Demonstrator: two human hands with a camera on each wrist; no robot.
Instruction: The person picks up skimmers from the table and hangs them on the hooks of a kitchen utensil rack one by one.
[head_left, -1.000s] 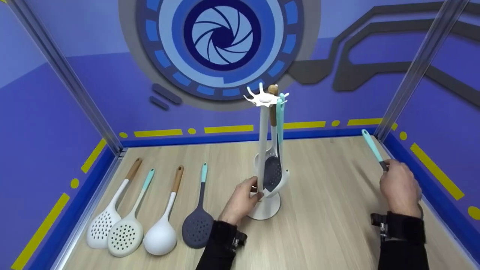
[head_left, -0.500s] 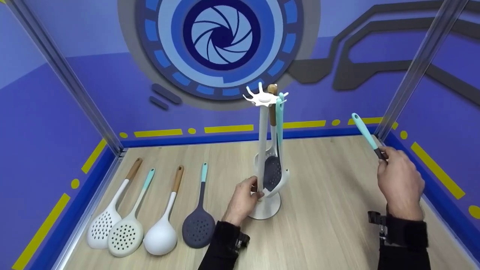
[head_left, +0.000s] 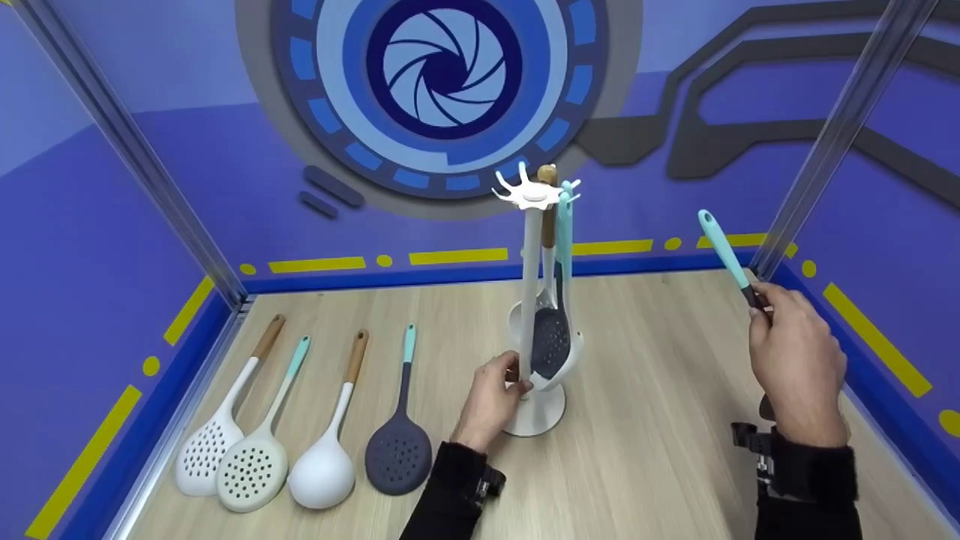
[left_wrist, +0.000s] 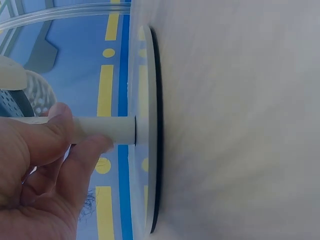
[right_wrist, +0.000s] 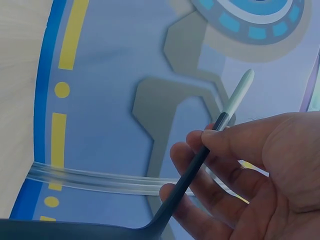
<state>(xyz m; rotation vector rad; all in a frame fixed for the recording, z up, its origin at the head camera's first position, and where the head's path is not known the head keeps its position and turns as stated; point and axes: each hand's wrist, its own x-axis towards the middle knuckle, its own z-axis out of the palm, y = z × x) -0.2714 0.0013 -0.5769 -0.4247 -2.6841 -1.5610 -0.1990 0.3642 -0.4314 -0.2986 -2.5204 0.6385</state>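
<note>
My left hand [head_left: 491, 397] grips the white post of the utensil stand [head_left: 530, 292] low down, just above its round base, with thumb and fingers around it in the left wrist view. On the stand's right side hang a dark skimmer [head_left: 550, 345], a white ladle [head_left: 571, 367] and a wooden-handled utensil [head_left: 547, 217]. My right hand [head_left: 799, 360] pinches the dark shaft of a spatula [right_wrist: 185, 180], raised at the right. Its teal handle [head_left: 724, 251] points up and left; in the right wrist view the shaft bends into a flat dark head, partly outside the frame.
Left of the stand lie a white slotted turner [head_left: 202, 457], a cream skimmer [head_left: 251, 472], a white ladle [head_left: 322, 472] and a dark skimmer [head_left: 397, 454]. Blue-purple panels and metal corner posts [head_left: 840, 142] enclose the wooden table [head_left: 637, 450].
My right hand has lifted the spatula and moved it slightly left, its handle rising more upright. My left hand stays on the post, and the stand has shifted very slightly right.
</note>
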